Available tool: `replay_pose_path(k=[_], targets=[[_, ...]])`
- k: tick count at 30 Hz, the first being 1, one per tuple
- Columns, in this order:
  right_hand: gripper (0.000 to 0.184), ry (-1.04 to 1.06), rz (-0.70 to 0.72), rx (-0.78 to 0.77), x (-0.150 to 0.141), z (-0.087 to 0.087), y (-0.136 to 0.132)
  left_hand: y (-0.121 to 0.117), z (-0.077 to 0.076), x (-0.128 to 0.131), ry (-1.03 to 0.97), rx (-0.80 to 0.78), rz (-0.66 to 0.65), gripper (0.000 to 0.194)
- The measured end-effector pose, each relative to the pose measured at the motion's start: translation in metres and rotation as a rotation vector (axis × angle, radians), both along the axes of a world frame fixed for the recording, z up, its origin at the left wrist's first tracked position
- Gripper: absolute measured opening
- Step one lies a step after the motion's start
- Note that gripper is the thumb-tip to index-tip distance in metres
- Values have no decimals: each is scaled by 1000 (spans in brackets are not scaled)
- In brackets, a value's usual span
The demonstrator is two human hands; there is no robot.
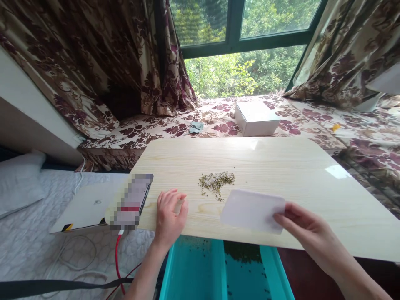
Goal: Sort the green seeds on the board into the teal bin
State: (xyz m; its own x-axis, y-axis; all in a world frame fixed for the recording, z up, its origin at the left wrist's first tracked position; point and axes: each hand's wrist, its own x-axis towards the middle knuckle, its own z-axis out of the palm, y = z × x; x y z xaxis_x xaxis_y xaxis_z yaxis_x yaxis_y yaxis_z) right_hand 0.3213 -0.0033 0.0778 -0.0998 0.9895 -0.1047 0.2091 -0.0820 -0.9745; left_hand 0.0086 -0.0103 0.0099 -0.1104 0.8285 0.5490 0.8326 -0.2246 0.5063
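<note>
Between my loosely curled, empty left hand (170, 214) and right hand (301, 218) pinching a white card (251, 210), small grains (217, 181) lie scattered. The worktop (268, 162) faces a window (237, 46).

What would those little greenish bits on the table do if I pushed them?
The greenish bits would probably scatter instead of moving as one lump, because they lie loose and a couple sit apart. They might roll or slide easily, since they look small and roundish and the table looks smooth and shiny.
</note>
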Motion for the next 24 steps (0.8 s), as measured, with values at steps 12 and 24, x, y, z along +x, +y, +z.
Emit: replay_pose_path(k=[12,24], targets=[[31,-7,-189,81,-19,-20,18,-1,2,1,0,-10,-1,9],[23,-1,-160,111,-23,-21,22,0,0,0,3,3,-9,9]])
